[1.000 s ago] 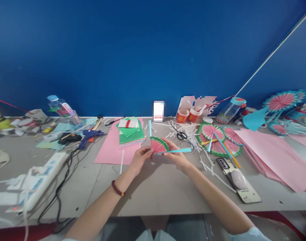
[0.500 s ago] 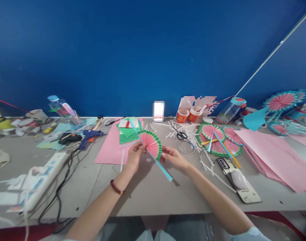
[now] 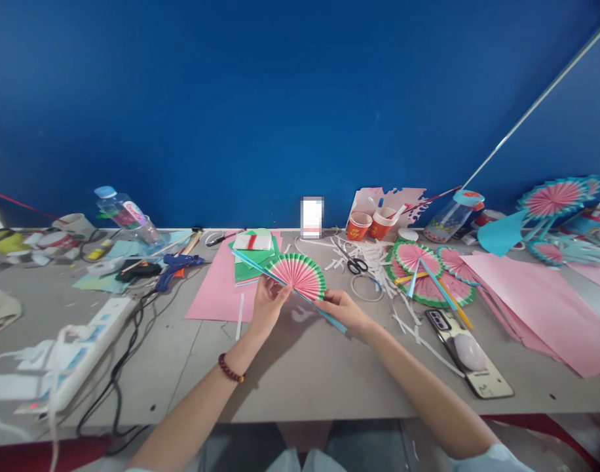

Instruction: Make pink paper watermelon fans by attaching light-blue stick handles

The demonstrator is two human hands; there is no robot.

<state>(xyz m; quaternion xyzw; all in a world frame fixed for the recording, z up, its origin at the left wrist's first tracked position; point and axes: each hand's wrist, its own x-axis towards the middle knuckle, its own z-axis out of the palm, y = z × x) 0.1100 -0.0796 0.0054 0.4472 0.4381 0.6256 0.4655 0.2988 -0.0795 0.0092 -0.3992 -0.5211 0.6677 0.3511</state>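
Between my hands, above the table, is a pleated paper fan (image 3: 300, 272), pink with a green zigzag rim, spread to about a half circle. Light blue paper strips (image 3: 253, 260) run along its straight edge and stick out past both ends. My left hand (image 3: 271, 298) is closed on the fan's left part, with the thumb near its centre. At the right end, my right hand (image 3: 343, 309) pinches the fan's corner and the blue strip. Some of its fingers are hidden behind the paper.
Pink sheets and green paper (image 3: 241, 272) lie behind my left hand. A glue gun (image 3: 175, 270) and power strip (image 3: 91, 351) are at left. Scissors (image 3: 357, 265), paper scraps, finished fans (image 3: 418, 262), a phone (image 3: 491, 373) and red cups (image 3: 359, 226) are at right.
The fan has turned to a flatter tilt and opened wider. My right hand has closed on its right end, and the lower blue strip has swung up toward that hand.
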